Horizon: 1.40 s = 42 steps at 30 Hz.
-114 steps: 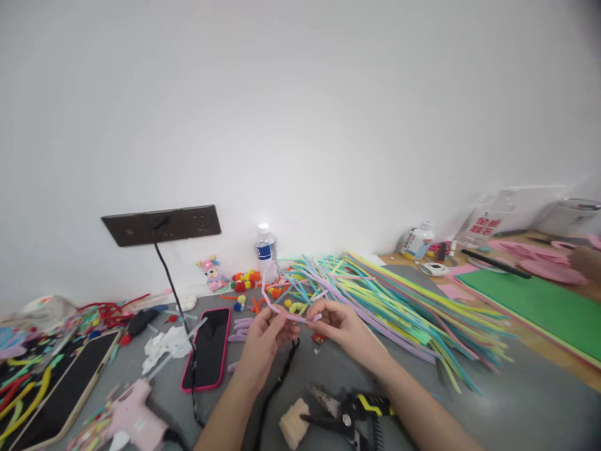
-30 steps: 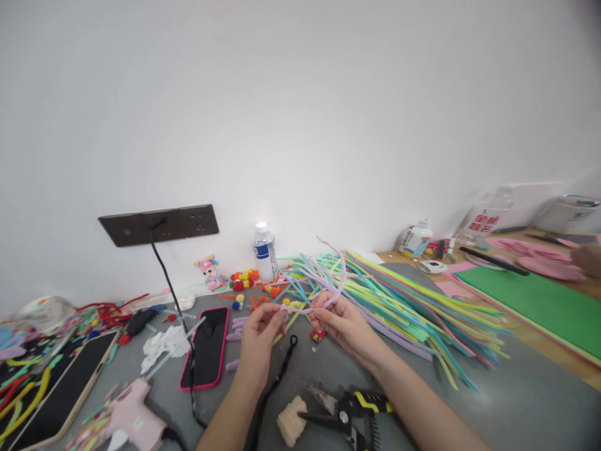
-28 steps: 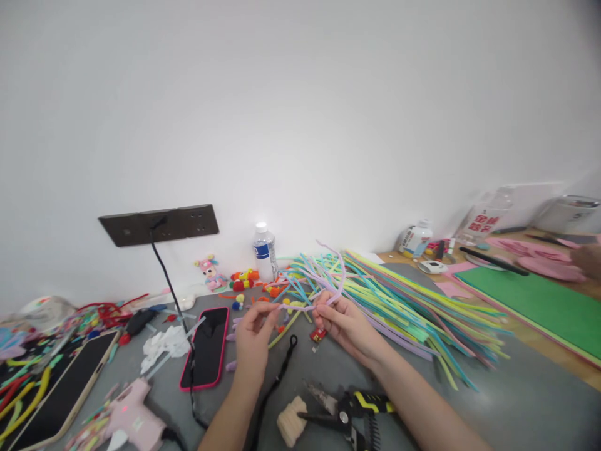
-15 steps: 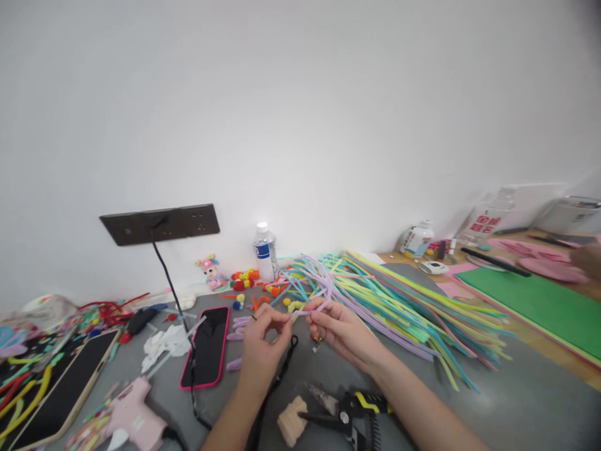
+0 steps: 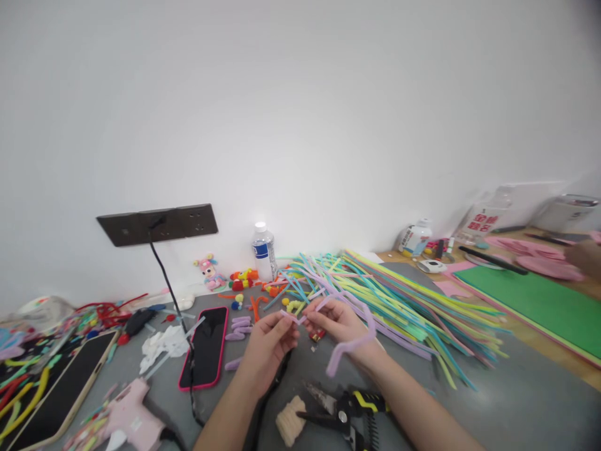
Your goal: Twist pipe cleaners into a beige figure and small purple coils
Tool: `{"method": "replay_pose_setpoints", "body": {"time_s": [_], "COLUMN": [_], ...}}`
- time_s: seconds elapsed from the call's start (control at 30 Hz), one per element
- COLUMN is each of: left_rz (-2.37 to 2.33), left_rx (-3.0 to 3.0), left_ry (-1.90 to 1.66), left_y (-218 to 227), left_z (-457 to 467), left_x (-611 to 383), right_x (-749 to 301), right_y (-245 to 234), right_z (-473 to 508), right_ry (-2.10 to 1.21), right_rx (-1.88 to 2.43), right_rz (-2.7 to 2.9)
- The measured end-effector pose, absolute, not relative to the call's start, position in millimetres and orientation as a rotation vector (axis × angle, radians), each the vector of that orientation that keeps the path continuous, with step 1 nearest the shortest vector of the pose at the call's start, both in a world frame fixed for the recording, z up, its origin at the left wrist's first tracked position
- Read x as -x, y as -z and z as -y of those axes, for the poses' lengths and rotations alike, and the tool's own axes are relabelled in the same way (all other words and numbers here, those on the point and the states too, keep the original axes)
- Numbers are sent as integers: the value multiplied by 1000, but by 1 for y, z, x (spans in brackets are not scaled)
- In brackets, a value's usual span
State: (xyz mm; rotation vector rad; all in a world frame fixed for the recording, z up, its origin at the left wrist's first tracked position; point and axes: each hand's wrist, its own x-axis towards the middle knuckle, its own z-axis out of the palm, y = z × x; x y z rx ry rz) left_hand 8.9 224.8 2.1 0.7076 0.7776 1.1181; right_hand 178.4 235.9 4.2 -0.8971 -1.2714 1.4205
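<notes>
Both my hands meet over the grey tabletop [image 5: 493, 401] and pinch one lilac pipe cleaner [image 5: 357, 341]. My left hand [image 5: 270, 347] grips its short end between thumb and fingers. My right hand [image 5: 340, 326] holds it just beside, and the long free end curls over the back of that hand and hangs down toward my wrist. A big pile of pastel pipe cleaners [image 5: 404, 300] lies right behind and to the right of my hands.
A pink-cased phone [image 5: 204, 347] lies left of my hands, a pink glue gun [image 5: 134, 416] at the near left. Black and yellow pliers [image 5: 350, 410] and a cream yarn bundle [image 5: 287, 423] lie in front. A water bottle [image 5: 263, 250] stands by the wall. Another person's hand [image 5: 586, 257] is far right.
The pipe cleaner's long end, which stood up behind my right hand, has swung down over it to the near side. My hands have stayed close together.
</notes>
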Motion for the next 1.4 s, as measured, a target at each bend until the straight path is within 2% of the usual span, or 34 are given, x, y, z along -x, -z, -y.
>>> {"method": "replay_pose_setpoints", "body": {"time_s": [0.17,0.3,0.43,0.53,0.63,0.93,1.4], "left_rz": [-885,-968,-981,-820,-733,-909,-899], "left_rx": [-839,-1067,-1594,-2108,-2359,-1842,-1729], "left_ry": [-1147,-1248,-1398,-1512,-1491,-1388,-1335], "left_y": [0,5,7,2,-4,0,-7], "left_z": [-227,-229,-227,-225,-222,-225,-221], "left_x": [-9,-7,0,7,12,3,2], "right_x": [-178,-178,-178,-177,-176,-179,-176], "right_y": [-8,-11,-10,-8,-8,-13,-11], "right_z": [-232,-227,-228,-228,-227,-229,-227], "right_ry": [-1162,-1104,-1182,-1350,-1529,-1470,-1574], "right_rx": [983,1019,1032,978,911,932,840], "right_rz": [1414,1484,1446,1386,1298,1340,1354]}}
